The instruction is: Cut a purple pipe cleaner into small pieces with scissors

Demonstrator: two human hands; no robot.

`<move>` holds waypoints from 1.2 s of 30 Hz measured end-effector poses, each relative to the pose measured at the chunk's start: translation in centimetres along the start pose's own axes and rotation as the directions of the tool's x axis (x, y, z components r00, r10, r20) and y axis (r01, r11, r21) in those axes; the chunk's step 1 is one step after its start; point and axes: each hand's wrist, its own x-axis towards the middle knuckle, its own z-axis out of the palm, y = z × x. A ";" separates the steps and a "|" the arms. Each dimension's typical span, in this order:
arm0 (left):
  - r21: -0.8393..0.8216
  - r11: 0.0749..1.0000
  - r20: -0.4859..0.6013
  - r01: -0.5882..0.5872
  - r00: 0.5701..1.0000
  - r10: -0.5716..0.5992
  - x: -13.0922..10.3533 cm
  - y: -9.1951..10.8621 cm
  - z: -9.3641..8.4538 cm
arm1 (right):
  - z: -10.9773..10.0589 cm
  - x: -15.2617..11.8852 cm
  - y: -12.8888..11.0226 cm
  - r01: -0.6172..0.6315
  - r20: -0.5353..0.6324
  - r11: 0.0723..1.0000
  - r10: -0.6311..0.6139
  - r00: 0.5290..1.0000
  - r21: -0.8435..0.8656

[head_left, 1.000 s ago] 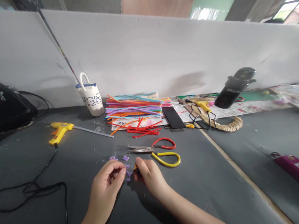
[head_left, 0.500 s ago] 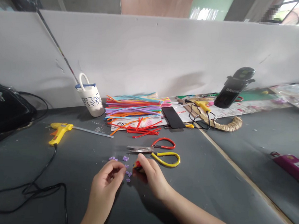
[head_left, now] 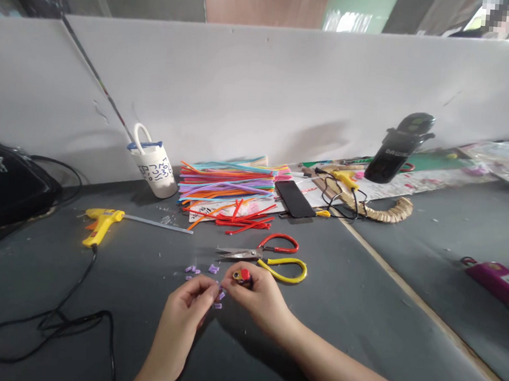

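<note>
In the head view my right hand (head_left: 258, 293) is wrapped round a lighter (head_left: 242, 276) with a red button. The tips of its thumb and forefinger come close to my left hand (head_left: 190, 306). My left hand is closed in a pinch; what lies between its fingertips is too small to make out, though purple shows beside them. Several short purple pieces (head_left: 213, 269), cut from fuzzy stems, are scattered around the fingers on the dark table. Just beyond my right hand lie scissors (head_left: 249, 253) with one red and one yellow handle, blades apart.
Behind are a heap of coloured pipe cleaners (head_left: 226, 182), loose red ones (head_left: 245, 222) and a phone (head_left: 296, 200). A yellow glue gun (head_left: 104, 223) with its cord lies left, near a white cup (head_left: 157, 171). A black bottle (head_left: 391, 157) and purple power strip (head_left: 498, 283) are right.
My right hand has turned so the lighter's top faces up, and its fingertips have moved left to my left hand. My left hand has shifted slightly right.
</note>
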 end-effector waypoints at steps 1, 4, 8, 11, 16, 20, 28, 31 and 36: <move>-0.049 0.998 0.034 0.040 0.999 -0.038 0.0 0.1 0.0 | 0.0 0.0 0.0 0.011 0.006 1.000 -0.011 1.000 0.003; -0.182 0.971 0.148 0.154 0.981 -0.128 0.1 0.1 -0.2 | -0.2 -0.1 0.2 0.044 0.031 0.999 -0.044 0.999 -0.014; -0.230 0.950 0.186 0.212 0.967 -0.171 0.2 0.1 -0.2 | -0.4 -0.2 0.3 0.085 0.047 0.994 -0.082 0.996 -0.068; -0.185 0.971 0.114 0.155 0.984 -0.135 0.0 0.3 -0.1 | -0.5 0.0 0.0 0.038 0.000 0.999 -0.038 0.999 -0.008; -0.004 0.999 -0.024 -0.038 0.999 0.038 -0.1 0.8 0.1 | -0.5 0.1 -0.6 -0.063 0.015 0.997 0.063 0.998 0.041; 0.119 0.978 -0.013 -0.171 0.985 0.174 -0.2 0.8 0.3 | -0.3 -0.1 -0.7 -0.057 0.034 0.998 0.058 0.998 -0.004; -0.094 0.992 0.062 0.087 0.995 -0.081 -0.1 0.4 0.0 | -0.6 0.1 0.0 0.053 0.075 0.997 -0.049 0.996 -0.053; -0.170 0.972 0.139 0.163 0.980 -0.140 0.1 0.2 -0.3 | -0.7 0.1 0.2 0.072 0.091 0.996 -0.068 0.994 -0.050; -0.221 0.959 0.160 0.177 0.977 -0.144 0.1 0.3 -0.3 | -0.9 0.1 -0.2 0.083 0.114 0.996 -0.080 0.990 -0.017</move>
